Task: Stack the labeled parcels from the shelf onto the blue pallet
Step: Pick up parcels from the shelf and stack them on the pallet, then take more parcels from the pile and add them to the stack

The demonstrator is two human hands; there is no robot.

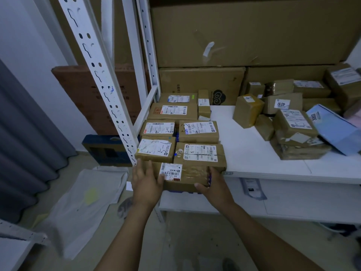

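Two hands hold one brown parcel (pixel 187 178) at the front edge of the white shelf (pixel 254 153). The parcel sticks out a bit past the edge. The left hand (pixel 145 184) is on the parcel's left side. Its grip is closed on the parcel, with the thumb on top just beside the white label (pixel 171 171). The right hand (pixel 214 187) is on the right side. Its grip is closed round the parcel too, with the thumb at the near corner. Right behind the held parcel, more parcels (pixel 197 132) with labels lie flat in two rows, touching each other. A messy pile (pixel 293 130) of parcels sits well apart to the right on the same shelf. Big boxes (pixel 244 36) stand at the back.
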